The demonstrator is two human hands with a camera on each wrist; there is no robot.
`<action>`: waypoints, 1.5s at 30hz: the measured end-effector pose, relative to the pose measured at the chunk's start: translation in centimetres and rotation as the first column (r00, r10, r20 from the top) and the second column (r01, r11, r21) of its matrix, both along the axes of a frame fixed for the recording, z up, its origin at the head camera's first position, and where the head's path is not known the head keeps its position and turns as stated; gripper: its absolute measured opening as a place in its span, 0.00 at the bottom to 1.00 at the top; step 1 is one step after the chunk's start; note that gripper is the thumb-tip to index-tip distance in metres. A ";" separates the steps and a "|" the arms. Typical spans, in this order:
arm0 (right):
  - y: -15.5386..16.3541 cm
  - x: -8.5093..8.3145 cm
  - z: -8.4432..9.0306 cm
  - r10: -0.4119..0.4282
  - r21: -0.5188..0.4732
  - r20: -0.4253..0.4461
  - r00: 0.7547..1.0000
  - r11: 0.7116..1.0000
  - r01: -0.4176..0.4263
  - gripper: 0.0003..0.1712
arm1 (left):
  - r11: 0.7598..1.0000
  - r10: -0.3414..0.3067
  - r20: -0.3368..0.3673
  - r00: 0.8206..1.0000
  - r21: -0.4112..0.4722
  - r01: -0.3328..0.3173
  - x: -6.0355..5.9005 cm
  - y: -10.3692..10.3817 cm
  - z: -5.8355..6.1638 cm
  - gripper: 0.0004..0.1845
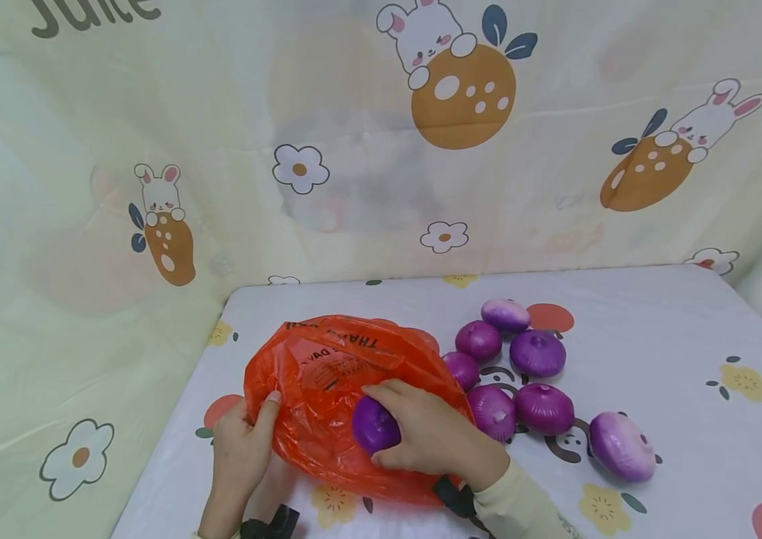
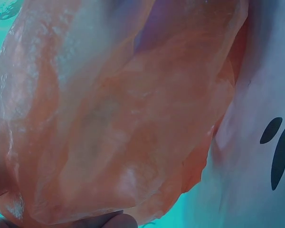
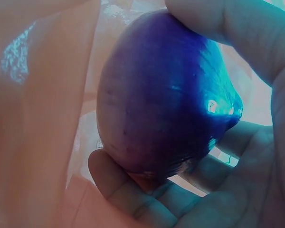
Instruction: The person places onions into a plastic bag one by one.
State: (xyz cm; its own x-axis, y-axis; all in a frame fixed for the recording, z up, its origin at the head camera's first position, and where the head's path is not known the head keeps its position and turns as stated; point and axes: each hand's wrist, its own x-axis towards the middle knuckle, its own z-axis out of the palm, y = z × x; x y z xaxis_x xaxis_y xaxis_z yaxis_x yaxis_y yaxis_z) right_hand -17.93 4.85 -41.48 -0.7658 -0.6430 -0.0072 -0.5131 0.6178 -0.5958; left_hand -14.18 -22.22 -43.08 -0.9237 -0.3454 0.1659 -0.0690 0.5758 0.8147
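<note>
A purple onion (image 1: 374, 425) is in my right hand (image 1: 431, 430), which grips it at the mouth of a red plastic bag (image 1: 354, 359). In the right wrist view, thumb and fingers curl round the onion (image 3: 156, 90), with the bag's film (image 3: 42, 114) beside it. My left hand (image 1: 241, 442) pinches the bag's left edge, thumb on top. Crumpled translucent film of the bag (image 2: 123, 133) fills most of the left wrist view, with a fingertip (image 2: 121, 221) at the bottom. Whatever lies deeper in the bag is hidden.
Several more purple onions lie right of the bag, among them a dark one (image 1: 538, 353) and a paler one (image 1: 621, 447) farthest right. A patterned white cloth (image 1: 691, 337) covers the table. Behind it hangs a cream curtain (image 1: 233, 97) printed with rabbits.
</note>
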 end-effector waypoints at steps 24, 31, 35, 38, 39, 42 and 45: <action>-0.7 0.1 -1.1 0.022 0.046 -0.023 0.999 0.999 -0.021 0.49 | 1.000 -0.002 0.014 1.000 0.004 0.002 0.1 0.1 0.2 0.19; -0.7 0.2 -1.2 0.028 0.058 -0.017 0.999 0.998 -0.027 0.50 | 1.000 -0.005 0.013 1.000 0.019 0.005 0.0 0.1 0.1 0.18; -0.8 0.2 -1.2 0.023 0.065 -0.002 1.000 0.998 -0.022 0.50 | 1.000 -0.004 0.018 1.000 0.019 0.004 0.1 0.2 0.1 0.18; -0.8 0.3 -1.2 0.021 0.066 0.003 1.000 0.998 -0.021 0.49 | 1.000 -0.001 0.018 1.000 0.014 0.001 0.1 0.2 0.0 0.18; -0.8 0.3 -1.2 0.021 0.064 0.003 1.000 0.998 -0.021 0.49 | 1.000 0.000 0.019 1.000 0.012 0.000 0.1 0.2 0.0 0.19; -0.8 0.3 -1.2 0.018 0.069 0.007 1.000 0.997 -0.018 0.49 | 1.000 0.001 0.017 1.000 0.007 -0.001 0.1 0.1 0.0 0.19; -0.8 0.4 -1.1 0.016 0.073 0.011 1.000 0.997 -0.016 0.49 | 1.000 0.000 0.017 1.000 0.004 0.000 0.1 0.1 0.0 0.19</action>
